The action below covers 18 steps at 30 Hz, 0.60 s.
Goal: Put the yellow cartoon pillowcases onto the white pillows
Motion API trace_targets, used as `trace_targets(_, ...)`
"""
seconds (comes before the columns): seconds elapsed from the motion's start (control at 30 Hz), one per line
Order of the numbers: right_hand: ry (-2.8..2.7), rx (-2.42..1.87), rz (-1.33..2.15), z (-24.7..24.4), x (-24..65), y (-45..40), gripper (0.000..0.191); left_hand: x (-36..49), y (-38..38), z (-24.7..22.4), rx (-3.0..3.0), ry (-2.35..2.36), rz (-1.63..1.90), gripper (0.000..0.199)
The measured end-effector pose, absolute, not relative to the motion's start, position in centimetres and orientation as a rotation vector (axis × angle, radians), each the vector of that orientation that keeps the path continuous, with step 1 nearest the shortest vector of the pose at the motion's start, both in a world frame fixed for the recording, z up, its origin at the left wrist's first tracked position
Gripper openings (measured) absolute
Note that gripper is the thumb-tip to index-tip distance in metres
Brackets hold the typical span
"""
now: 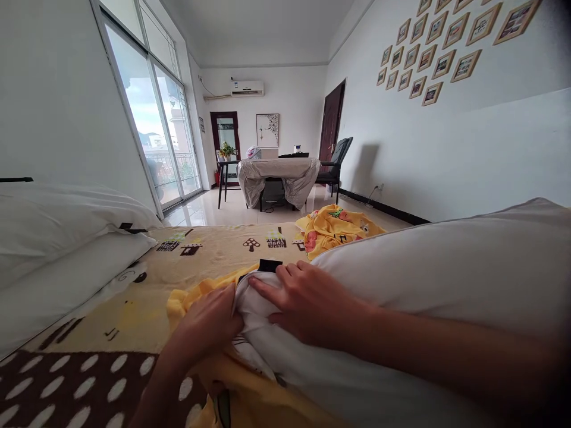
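Note:
A white pillow (401, 279) stretches from the right side to the middle of the head view, its narrow end inside the opening of a yellow patterned pillowcase (250, 380). My left hand (207, 321) is closed on the pillowcase's edge beside that end; its fingertips are partly hidden. On the other side, my right hand (306, 303) grips the pillow's end, index finger and thumb pressing into the white fabric and the other fingers curled. A small black patch (270, 266) shows just beyond my fingers. How far the pillow reaches into the case is hidden.
Under everything lies a beige and brown patterned blanket (214, 246) on the bed. Another yellow printed cloth (332, 229) is crumpled near the far edge. White pillows (57, 238) are stacked at left. Beyond the bed stand a covered table (281, 168) and a black chair (336, 160).

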State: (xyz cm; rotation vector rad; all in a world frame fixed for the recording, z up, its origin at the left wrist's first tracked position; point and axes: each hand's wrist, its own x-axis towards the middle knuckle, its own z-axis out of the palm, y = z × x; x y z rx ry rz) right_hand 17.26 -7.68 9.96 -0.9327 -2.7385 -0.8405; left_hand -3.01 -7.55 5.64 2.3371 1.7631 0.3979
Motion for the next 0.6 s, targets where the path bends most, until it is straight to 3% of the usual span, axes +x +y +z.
trace_targets(0.17, -2.802, -0.970, -0.713, 10.3, 17.1, -6.3, 0.067, -3.6, -6.1, 4.6, 2.328, 1.607, 0.479, 0.031)
trace_targets(0.37, -2.858, -1.032, -0.627, 10.5, 17.2, -6.3, 0.067, -1.1, -6.0, 5.1, 2.224, 2.206, 0.593, 0.015)
trace_targets(0.47, -2.864, -0.987, -0.661, 10.0, 17.1, -7.1, 0.065, -0.3, -6.3, 5.0, 2.250, 2.382, 0.894, 0.012)
trace_targets(0.6, -2.869, -0.881, -0.700, 9.3, 17.1, -8.6, 0.060, 0.4, -7.6, 5.1, 2.422, 2.332, 1.556, 0.011)
